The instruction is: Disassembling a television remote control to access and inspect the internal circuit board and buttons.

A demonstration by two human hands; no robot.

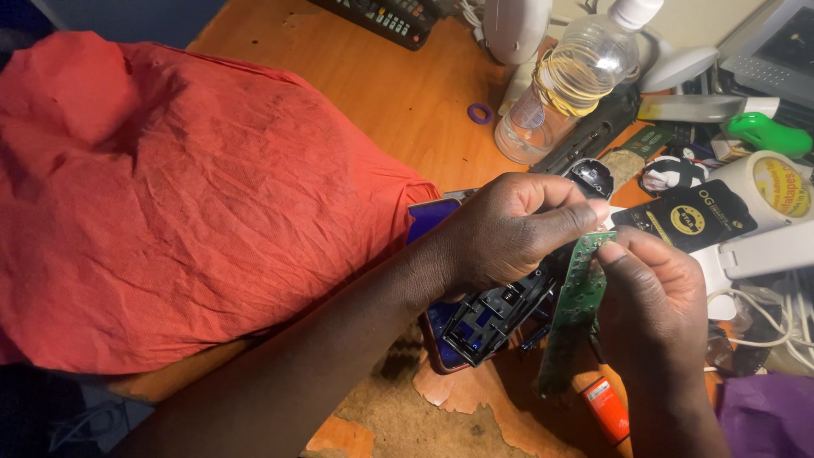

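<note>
Green circuit board (575, 307) hangs lengthwise between your hands; your right hand (657, 297) pinches its top edge, while your left hand (509, 229), just beside, grips a black plastic casing (496, 312).

- The cloth (170, 195) covers the left half of the table (398, 93).
- The left hand (509, 229) is just right of the cloth, the right hand (653, 297) beside it on the right.
- The circuit board (577, 305) stands between the two hands, touching both.
- The casing (496, 314) is under the left hand, left of the board, over a phone (437, 335).
- The bottle (568, 80) lies tilted behind the hands.
- The ring (480, 113) lies on the table left of the bottle.
- The remote (381, 17) lies at the far edge, behind the ring.
- The tape roll (767, 191) is at the right, behind the right hand.
- The tube (607, 410) lies on the table near the board's lower end.
</note>
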